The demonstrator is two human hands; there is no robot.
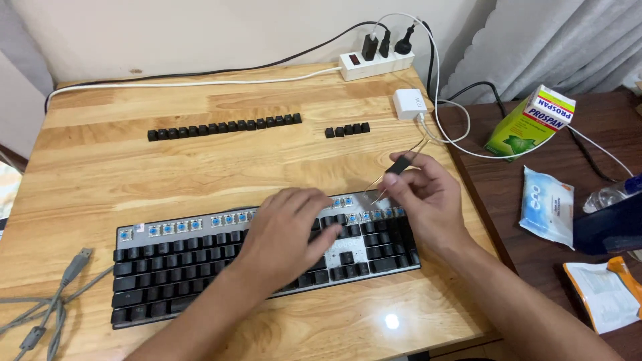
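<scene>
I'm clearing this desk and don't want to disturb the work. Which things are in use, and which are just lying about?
In use:
left hand resting on the keyboard
right hand holding the keycap puller
pulled keycaps in rows

Lying about:
power strip
white adapter
green box
wipes pack
grey cable

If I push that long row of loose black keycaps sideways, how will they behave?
The row of keycaps likely scatters rather than moving as one, since each is a separate cap. They look small and light, so they probably slide easily on the smooth wooden table.
</scene>
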